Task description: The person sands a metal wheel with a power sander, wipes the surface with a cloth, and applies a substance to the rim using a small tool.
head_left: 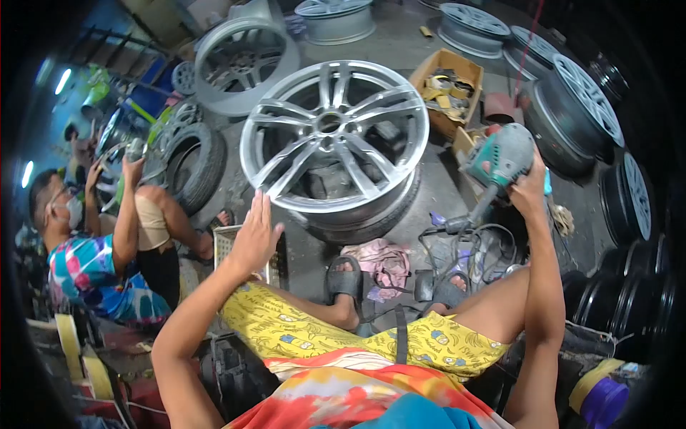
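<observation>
A silver multi-spoke wheel rim (329,123) lies face up in front of me, resting on a tire or drum-like base. My left hand (259,230) is at the rim's near left edge, fingers stretched out and together, holding nothing; whether it touches the edge is unclear. At the right, my right hand (529,183) is wrapped round a green and grey power tool (502,159), which is raised beside the rim and apart from it. The tool's cord hangs down toward the floor.
A cardboard box (426,68) of yellow pieces stands behind right. More rims (584,100) stand along the right, with one (246,64) behind left. A co-worker (100,250) sits at the left by a tire (194,168). A pink cloth (379,263) and cables lie near my feet.
</observation>
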`<state>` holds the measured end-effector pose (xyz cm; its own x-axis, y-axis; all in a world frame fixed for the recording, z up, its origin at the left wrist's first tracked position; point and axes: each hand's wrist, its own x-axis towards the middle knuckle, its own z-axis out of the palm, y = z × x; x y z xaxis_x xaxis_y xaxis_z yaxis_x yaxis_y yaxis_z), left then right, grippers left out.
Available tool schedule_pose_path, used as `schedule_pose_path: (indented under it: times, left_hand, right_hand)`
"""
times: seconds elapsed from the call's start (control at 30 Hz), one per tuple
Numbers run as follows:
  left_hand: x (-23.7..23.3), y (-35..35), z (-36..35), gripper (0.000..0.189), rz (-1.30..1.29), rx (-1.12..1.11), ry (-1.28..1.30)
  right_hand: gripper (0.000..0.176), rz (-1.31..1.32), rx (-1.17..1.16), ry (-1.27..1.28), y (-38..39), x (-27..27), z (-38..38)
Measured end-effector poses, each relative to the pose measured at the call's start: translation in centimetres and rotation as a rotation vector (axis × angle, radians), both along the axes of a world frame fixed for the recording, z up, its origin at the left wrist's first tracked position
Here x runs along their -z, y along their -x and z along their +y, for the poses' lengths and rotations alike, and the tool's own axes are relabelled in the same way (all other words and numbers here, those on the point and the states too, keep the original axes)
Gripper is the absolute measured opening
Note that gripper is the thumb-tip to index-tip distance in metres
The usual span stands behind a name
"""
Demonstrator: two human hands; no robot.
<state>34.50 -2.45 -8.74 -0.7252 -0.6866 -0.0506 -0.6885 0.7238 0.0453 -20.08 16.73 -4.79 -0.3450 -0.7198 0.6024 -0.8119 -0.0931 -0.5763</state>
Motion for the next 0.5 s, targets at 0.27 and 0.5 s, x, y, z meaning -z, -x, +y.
schedule_pose_path:
  times: [0.27,0.5]
  left_hand:
    - [1.3,1.8,-15.4,0.069,0.188,-0.482,-0.172]
    - [4.0,7.9,-30.4,0.087,-0.021,-0.579,0.058]
  right_hand:
    - [0.062,0.072,0.060,-0.058,-1.5,-1.7,0.6]
    - [0.061,-0.151,0.158,-0.148,-1.7,-2.8,2.4]
